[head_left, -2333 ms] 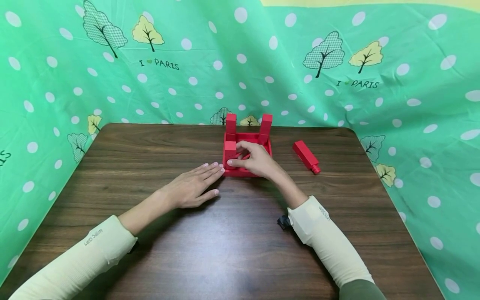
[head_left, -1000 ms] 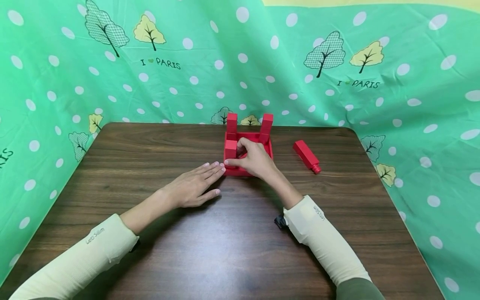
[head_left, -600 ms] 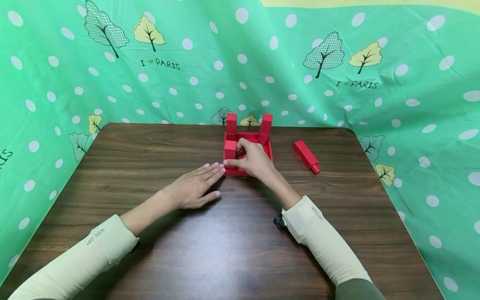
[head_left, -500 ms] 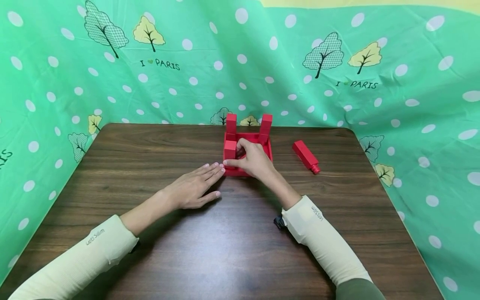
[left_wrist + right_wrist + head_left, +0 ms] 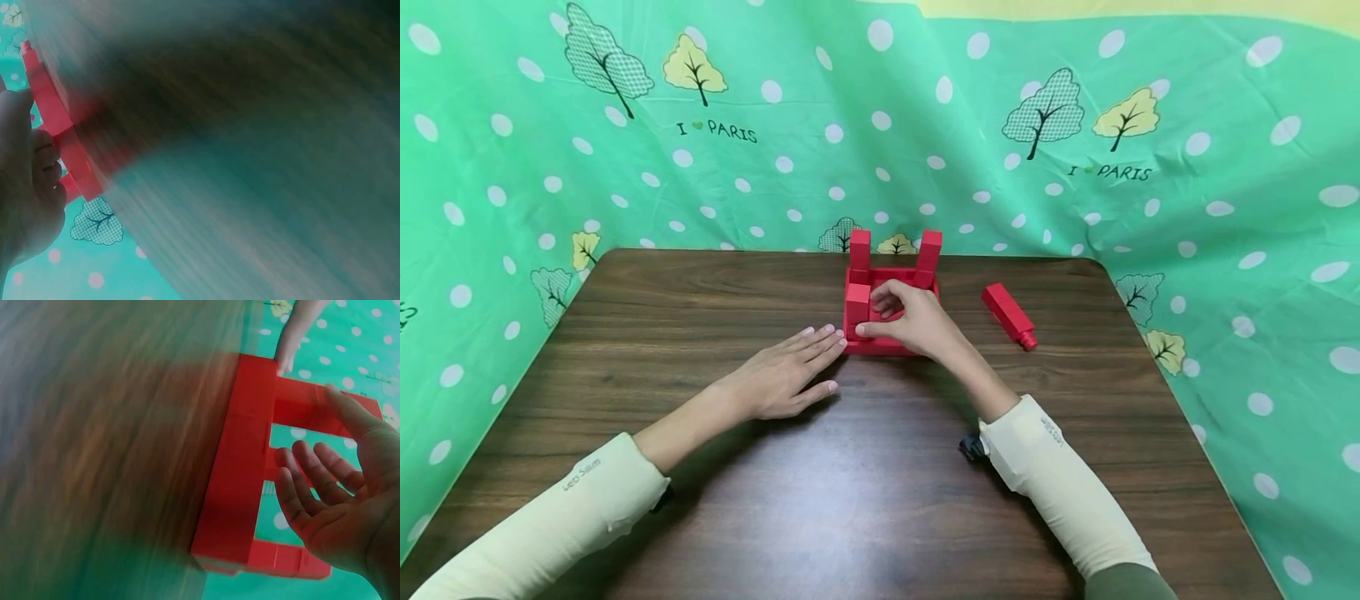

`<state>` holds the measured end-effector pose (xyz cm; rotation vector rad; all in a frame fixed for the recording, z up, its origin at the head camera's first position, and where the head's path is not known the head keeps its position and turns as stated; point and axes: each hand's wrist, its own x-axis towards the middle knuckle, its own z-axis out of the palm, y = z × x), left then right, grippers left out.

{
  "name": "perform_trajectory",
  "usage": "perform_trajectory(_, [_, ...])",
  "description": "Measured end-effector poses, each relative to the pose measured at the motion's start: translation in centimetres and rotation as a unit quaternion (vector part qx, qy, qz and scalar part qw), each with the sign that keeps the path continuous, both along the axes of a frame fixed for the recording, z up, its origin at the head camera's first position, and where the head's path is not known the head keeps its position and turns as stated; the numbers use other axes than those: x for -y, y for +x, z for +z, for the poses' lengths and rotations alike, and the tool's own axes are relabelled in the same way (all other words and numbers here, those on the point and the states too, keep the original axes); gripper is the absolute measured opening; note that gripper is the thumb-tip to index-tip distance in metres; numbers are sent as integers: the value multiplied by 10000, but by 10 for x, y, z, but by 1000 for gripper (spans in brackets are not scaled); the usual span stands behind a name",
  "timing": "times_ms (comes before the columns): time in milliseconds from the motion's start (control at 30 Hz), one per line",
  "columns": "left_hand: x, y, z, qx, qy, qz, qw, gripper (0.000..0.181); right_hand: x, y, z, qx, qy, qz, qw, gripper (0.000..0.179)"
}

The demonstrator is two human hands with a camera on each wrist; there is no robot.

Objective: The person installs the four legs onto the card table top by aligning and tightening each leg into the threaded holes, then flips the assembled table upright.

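A red square frame with a raised rim (image 5: 891,347) lies near the far table edge. Three square red legs stand upright on it: the far-left leg (image 5: 861,252), far-right leg (image 5: 929,254) and near-left leg (image 5: 857,307). My right hand (image 5: 917,321) is at the near-left leg, its thumb tip against the leg. In the right wrist view its fingers are loosely bent and look apart from the leg. My left hand (image 5: 782,375) lies flat, fingers extended, fingertips touching the frame's near-left corner. A loose red leg (image 5: 1006,312) with a narrow ridged end lies right of the frame.
The dark wood-patterned table (image 5: 850,500) extends toward me. A green dotted cloth (image 5: 820,108) with printed trees hangs behind it and along both sides. Pale sleeves cover both forearms, with a small black device (image 5: 972,448) under the right one.
My right hand had its thumb and fingers round the near-left leg half a second ago; it has since turned and loosened, fingers moving off rightward. My left hand keeps its place.
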<state>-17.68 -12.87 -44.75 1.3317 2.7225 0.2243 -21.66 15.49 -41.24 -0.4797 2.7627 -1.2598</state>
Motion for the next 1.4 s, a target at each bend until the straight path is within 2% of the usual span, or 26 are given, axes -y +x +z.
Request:
perform_trajectory(333, [3, 2, -3, -228, 197, -62, 9995, 73, -30, -1, 4, 169, 15, -251, 9995, 57])
perform_trajectory(800, [2, 9, -3, -88, 390, -322, 9987, 70, -82, -1, 9, 241, -9, -598, 9979, 52])
perform_trajectory(1067, [-4, 11, -1, -178, 546, -489, 9971, 69, -104, 1, 11, 92, 208, -832, 9963, 48])
perform_trajectory(1400, [-19, 17, 0, -46, 568, -755, 9955, 73, -126, 5, 15, 48, 435, -1058, 9934, 50])
